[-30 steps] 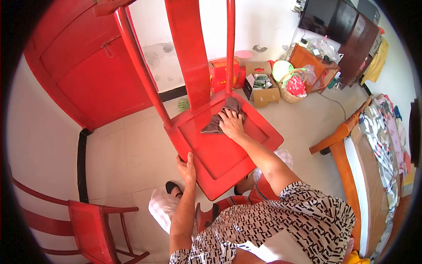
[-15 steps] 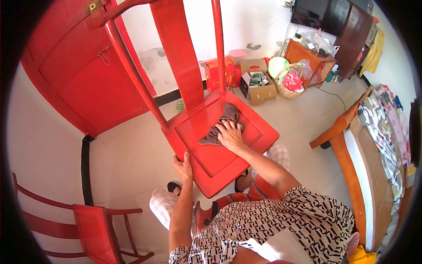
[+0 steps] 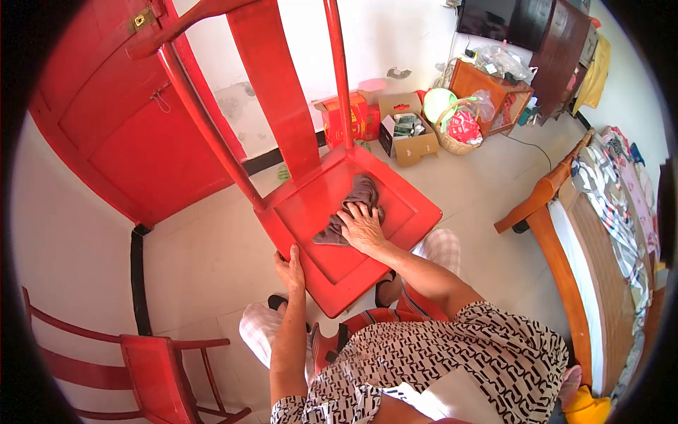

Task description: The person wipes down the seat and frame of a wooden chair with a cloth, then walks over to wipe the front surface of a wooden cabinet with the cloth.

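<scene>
Here we are, and the red chair (image 3: 404,206) is right in front of the seated person, its seat tipped out over the knees, its back rising away toward the wall! On that seat, the dark cloth (image 3: 363,189), bunched and creased, lies near the middle of the sunken panel. The right hand (image 3: 363,229) is on top of it, fingers a little apart and pressed down over the folds; whether they pinch any of the fabric, I cannot tell from here. And the left hand (image 3: 290,271)? Clamped on the seat's side edge, thumb up along the rim, the other fingers mostly out of sight. Over to the person's left, a second red chair (image 3: 152,371), well apart from the first. By the far wall, an open cardboard box (image 3: 417,150) stands just beside a wicker basket (image 3: 456,146) (quite a heap in there, a red packet and something pale green), with a wooden cabinet (image 3: 474,86) behind. On the right, the bed (image 3: 563,283) is strewn with patterned cloths, and at far left stands the big red door (image 3: 134,152)
</scene>
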`<act>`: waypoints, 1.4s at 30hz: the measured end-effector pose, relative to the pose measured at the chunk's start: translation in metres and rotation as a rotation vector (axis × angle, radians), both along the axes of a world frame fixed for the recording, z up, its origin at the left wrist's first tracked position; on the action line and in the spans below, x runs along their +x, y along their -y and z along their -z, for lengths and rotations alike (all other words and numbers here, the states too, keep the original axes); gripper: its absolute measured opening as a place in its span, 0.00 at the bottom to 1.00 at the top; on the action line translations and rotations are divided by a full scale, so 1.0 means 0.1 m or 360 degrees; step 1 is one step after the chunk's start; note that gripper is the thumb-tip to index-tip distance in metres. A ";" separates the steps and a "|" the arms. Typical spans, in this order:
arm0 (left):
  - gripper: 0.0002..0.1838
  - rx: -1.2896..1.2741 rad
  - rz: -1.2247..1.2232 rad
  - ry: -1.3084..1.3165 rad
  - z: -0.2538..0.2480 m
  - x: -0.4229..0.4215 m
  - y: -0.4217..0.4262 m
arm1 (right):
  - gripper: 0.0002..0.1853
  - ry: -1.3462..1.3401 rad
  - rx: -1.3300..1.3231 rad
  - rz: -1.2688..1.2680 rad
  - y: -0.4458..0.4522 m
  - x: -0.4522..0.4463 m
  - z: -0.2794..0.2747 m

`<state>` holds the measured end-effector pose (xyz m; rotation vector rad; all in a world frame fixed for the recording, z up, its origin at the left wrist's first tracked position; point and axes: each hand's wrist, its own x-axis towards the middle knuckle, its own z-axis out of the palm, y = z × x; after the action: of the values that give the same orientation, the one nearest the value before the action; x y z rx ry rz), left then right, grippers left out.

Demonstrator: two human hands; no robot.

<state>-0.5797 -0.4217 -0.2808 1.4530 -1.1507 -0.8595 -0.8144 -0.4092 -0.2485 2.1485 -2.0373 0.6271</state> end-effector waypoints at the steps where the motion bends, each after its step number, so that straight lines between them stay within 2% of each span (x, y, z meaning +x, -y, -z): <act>1: 0.35 -0.0005 0.0002 -0.0003 0.03 0.00 0.01 | 0.25 -0.0001 -0.0001 0.0001 0.00 0.00 0.00; 5: 0.39 0.0006 0.0030 -0.0012 0.18 0.05 0.07 | 0.25 -0.0013 -0.0001 -0.0007 0.01 -0.01 0.00; 9: 0.42 -0.0006 0.0059 -0.0119 -0.03 -0.01 -0.03 | 0.25 -0.0001 0.0022 -0.0007 0.00 -0.01 -0.04; 12: 0.31 -0.0043 -0.0015 -0.0091 -0.08 -0.04 -0.05 | 0.25 0.0007 0.0032 -0.0007 0.00 0.00 -0.05; 15: 0.31 -0.0008 0.0006 -0.0150 -0.07 -0.04 -0.03 | 0.25 0.0019 0.0046 -0.0009 0.01 0.00 -0.04; 18: 0.42 0.0032 0.0079 -0.0210 -0.12 -0.03 -0.05 | 0.25 -0.0013 0.0023 0.0001 0.02 -0.01 -0.02; 23: 0.40 0.0006 0.0043 -0.0144 0.04 0.00 0.01 | 0.25 -0.0006 0.0054 -0.0001 0.02 -0.01 -0.03; 30: 0.35 -0.0032 0.0027 -0.0156 0.03 -0.02 -0.01 | 0.25 0.0031 0.0093 -0.0015 0.03 -0.02 -0.03; 37: 0.34 -0.0019 0.0014 -0.0036 0.04 0.00 0.01 | 0.25 -0.0031 -0.0016 -0.0006 0.01 -0.01 -0.01; 39: 0.34 0.0000 0.0023 -0.0023 0.04 -0.01 0.01 | 0.25 -0.0002 0.0067 -0.0006 0.02 -0.01 -0.02; 42: 0.33 -0.0054 0.0072 -0.0179 0.07 -0.01 0.03 | 0.25 0.0002 0.0092 -0.0016 0.00 -0.02 -0.05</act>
<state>-0.5810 -0.4249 -0.2882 1.3388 -1.1121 -0.9366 -0.8160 -0.4095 -0.2439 2.1914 -2.0716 0.5777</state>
